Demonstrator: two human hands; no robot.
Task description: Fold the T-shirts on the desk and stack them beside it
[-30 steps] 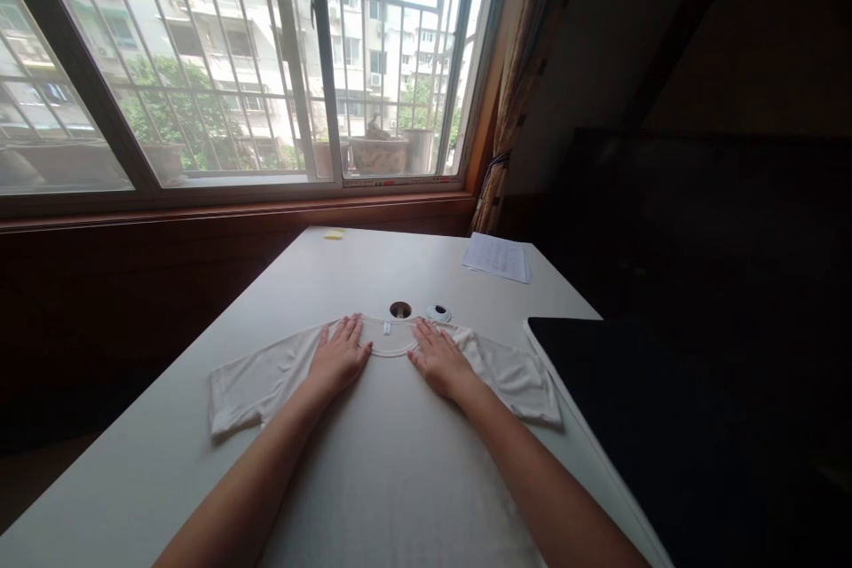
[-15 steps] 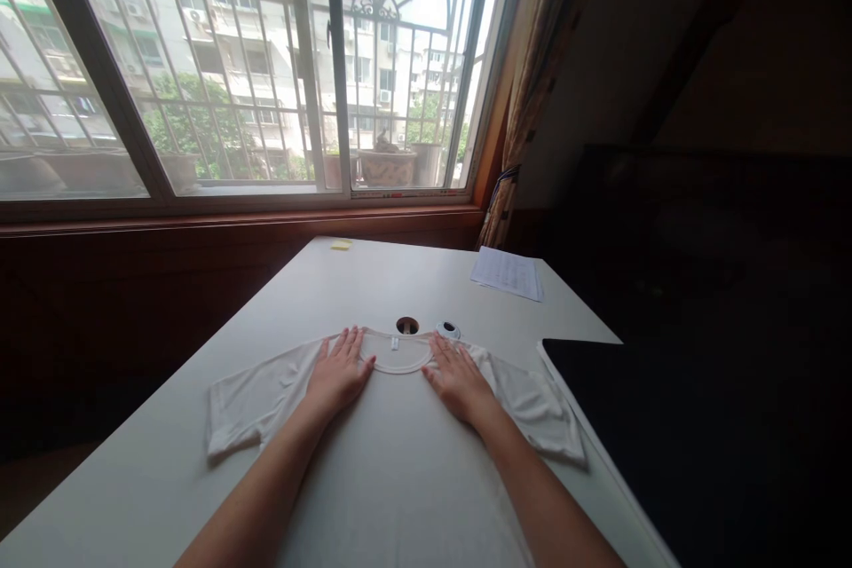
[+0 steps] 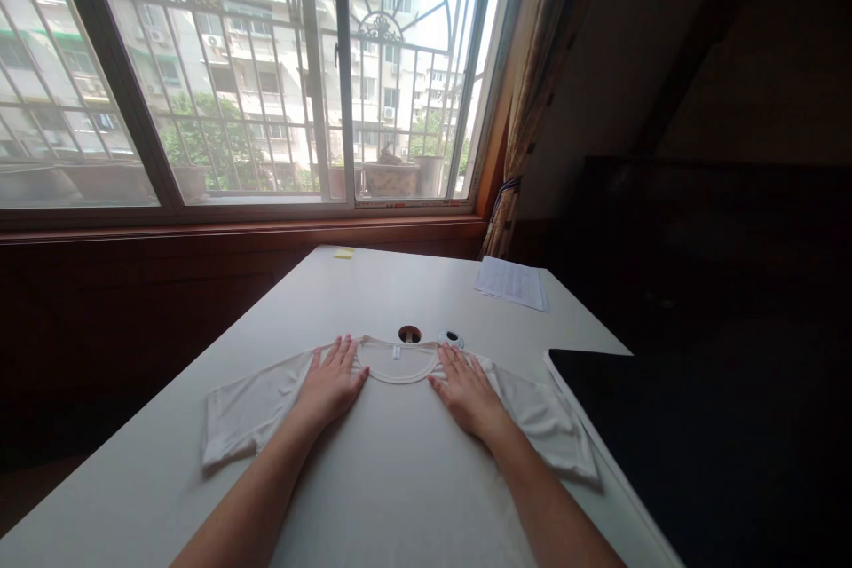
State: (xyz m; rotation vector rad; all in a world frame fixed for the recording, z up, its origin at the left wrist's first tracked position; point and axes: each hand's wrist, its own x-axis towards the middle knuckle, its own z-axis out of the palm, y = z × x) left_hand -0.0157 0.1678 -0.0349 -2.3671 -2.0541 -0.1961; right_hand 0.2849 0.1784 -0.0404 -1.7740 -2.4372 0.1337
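A white T-shirt [image 3: 406, 461] lies spread on the white table [image 3: 392, 284], its round neckline at the far end with a small label inside. My left hand [image 3: 331, 383] rests flat on the shirt's left shoulder, fingers outstretched beside the collar. On the right shoulder lies my right hand [image 3: 468, 390], also flat with its fingers extended. Both sleeves reach outward past my forearms, the right one more wrinkled. My forearms cover part of the shirt's sides, and its lower part runs out of view.
Beyond the collar are a round cable hole [image 3: 409, 335] and its loose cover [image 3: 451, 339]. Printed papers [image 3: 511, 283] and a yellow sticky note [image 3: 344, 254] lie farther back. A black panel [image 3: 619, 426] stands at the right edge; a barred window [image 3: 266, 71] is ahead.
The view has tilted slightly, so everything sits a little lower. Both hands stay on the shoulders, the left having slid slightly outward from the collar and the right nearly still.
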